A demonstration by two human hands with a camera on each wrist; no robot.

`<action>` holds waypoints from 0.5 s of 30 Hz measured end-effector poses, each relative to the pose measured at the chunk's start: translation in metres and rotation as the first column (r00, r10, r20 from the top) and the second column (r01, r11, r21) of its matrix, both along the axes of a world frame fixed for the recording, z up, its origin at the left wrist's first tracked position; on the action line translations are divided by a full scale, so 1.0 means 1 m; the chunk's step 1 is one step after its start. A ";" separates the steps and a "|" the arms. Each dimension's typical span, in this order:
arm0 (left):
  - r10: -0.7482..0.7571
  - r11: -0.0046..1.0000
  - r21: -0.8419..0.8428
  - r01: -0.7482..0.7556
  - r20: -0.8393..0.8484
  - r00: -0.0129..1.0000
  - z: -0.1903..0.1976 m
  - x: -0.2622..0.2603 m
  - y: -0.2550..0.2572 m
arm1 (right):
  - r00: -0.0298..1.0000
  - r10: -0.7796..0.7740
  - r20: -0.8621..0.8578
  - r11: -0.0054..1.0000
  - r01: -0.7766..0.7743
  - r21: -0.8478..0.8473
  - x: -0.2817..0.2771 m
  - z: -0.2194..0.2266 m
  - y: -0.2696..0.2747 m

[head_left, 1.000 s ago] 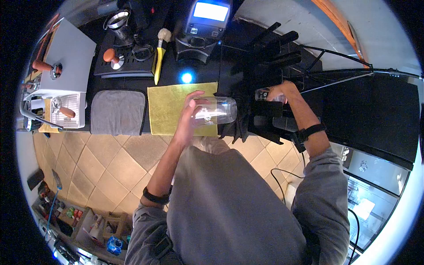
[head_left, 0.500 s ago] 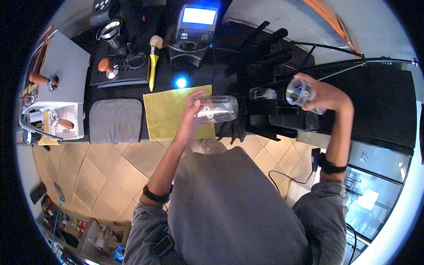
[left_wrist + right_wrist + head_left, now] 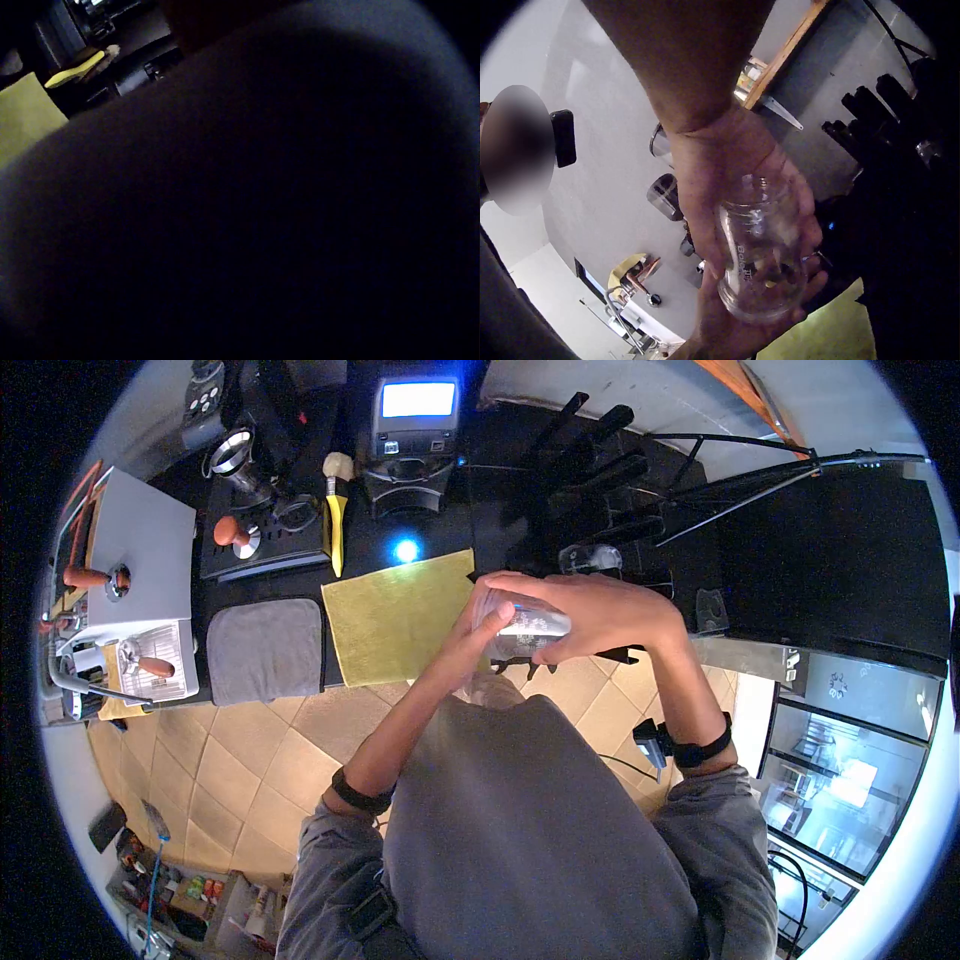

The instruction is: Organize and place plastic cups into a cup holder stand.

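Note:
In front of my body, both hands come together at clear glassware. My left hand (image 3: 468,647) grips a clear glass with a white printed mark (image 3: 530,626), its thumb along the side. From the other side, my right hand (image 3: 620,612) grips clear glassware, with fingers reaching over to the left hand. The right wrist view shows a clear printed glass (image 3: 761,274) in the right hand's grip, with left-hand fingers close behind its lower end. Whether one glass or two sit between the hands, I cannot tell. The left wrist view is mostly dark.
Below the hands hangs the counter's front edge, with a yellow cloth (image 3: 395,625) and grey cloth (image 3: 265,650) to the left. Another clear glass (image 3: 592,558) lies in the black rack. A yellow-handled brush (image 3: 337,525), tamper (image 3: 232,535) and screened machine (image 3: 415,440) stand behind.
My right hand has drawn a clear glass from the black rack, lifted it, and swung it left to meet the left hand. The left hand still holds its glass.

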State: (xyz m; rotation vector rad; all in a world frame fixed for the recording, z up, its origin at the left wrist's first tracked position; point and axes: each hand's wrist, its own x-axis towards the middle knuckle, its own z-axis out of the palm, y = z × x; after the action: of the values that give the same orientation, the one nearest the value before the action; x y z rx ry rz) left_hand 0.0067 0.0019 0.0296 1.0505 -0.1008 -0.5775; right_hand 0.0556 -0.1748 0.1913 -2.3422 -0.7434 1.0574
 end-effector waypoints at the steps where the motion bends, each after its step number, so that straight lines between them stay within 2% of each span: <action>1: -0.017 1.000 -0.016 0.016 -0.047 0.999 -0.001 -0.002 0.002 | 1.000 0.005 0.000 1.000 -0.005 0.001 0.001 -0.004 -0.001; 3: -0.013 0.997 -0.079 0.005 -0.099 0.995 -0.006 -0.003 0.010 | 0.993 -0.103 0.059 0.994 0.100 0.046 0.005 -0.007 -0.007; 4: -0.015 0.990 -0.143 -0.007 -0.150 0.989 -0.009 -0.004 0.015 | 0.967 -0.241 -0.086 0.969 0.234 -0.080 0.012 0.017 -0.011; 5: -0.007 0.989 -0.144 -0.016 -0.156 0.988 -0.009 -0.007 0.022 | 0.958 -0.284 -0.027 0.958 0.282 -0.061 0.018 0.027 -0.021; 6: 0.010 0.989 -0.142 -0.041 -0.208 0.978 -0.008 -0.009 0.029 | 0.941 -0.280 0.190 0.954 0.294 -0.052 0.022 0.021 -0.043; 7: 0.027 0.988 -0.140 -0.065 -0.257 0.966 -0.007 -0.010 0.035 | 0.911 -0.304 0.278 0.933 0.344 -0.108 0.026 0.021 -0.059; 8: 0.033 0.987 -0.142 -0.071 -0.257 0.966 -0.008 -0.010 0.041 | 0.906 -0.272 0.326 0.903 0.357 -0.238 0.031 0.025 -0.068; 9: 0.065 0.987 -0.123 -0.101 -0.265 0.962 -0.009 -0.011 0.046 | 0.908 -0.265 0.326 0.905 0.351 -0.240 0.036 0.017 -0.083; 11: 0.100 0.985 -0.107 -0.134 -0.274 0.957 -0.011 -0.011 0.055 | 0.920 -0.208 0.331 0.819 0.349 -0.455 0.044 -0.025 -0.113; 13: 0.160 0.985 -0.029 -0.173 -0.260 0.952 -0.009 -0.008 0.063 | 0.947 -0.177 0.270 0.827 0.292 -0.481 0.053 -0.057 -0.123; 15: 0.174 0.981 -0.037 -0.190 -0.262 0.949 -0.013 -0.007 0.069 | 0.968 -0.144 0.207 0.833 0.231 -0.502 0.065 -0.089 -0.131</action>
State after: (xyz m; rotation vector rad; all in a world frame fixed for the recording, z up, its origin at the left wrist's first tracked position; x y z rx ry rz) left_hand -0.0001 0.0706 0.0167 0.9052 0.2051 -0.5349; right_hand 0.1210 -0.3055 0.1024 -2.9215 -0.2765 1.0927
